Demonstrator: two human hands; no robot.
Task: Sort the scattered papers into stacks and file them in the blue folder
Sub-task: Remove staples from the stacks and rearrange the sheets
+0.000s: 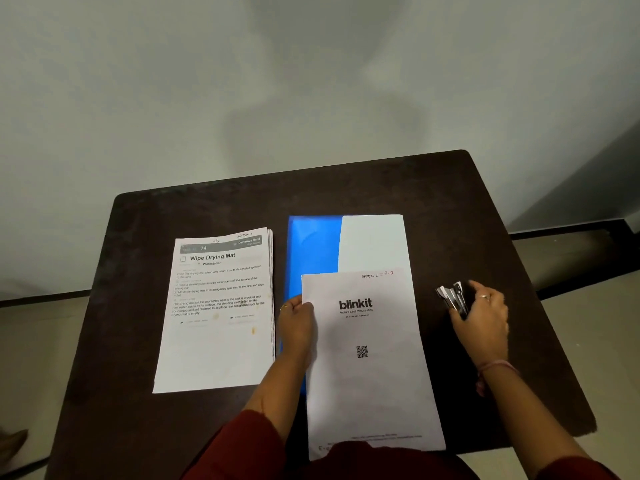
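A blue folder (311,247) lies flat in the middle of the dark table (145,216). A blank white sheet (372,242) covers its right half. A paper stack topped by a "blinkit" page (367,358) lies over the folder's near part, reaching the table's front edge. My left hand (296,323) holds that stack's left edge, thumb on top. To the left lies a second stack headed "Wipe Drying Mat" (216,313), squared up. My right hand (481,313) grips a black and silver stapler (453,297) on the table right of the blinkit stack.
The table stands against a grey wall (311,81). Its right edge (554,323) is close beyond my right hand. Bare dark tabletop shows behind the papers and at the far left. Pale floor (588,271) shows to the right.
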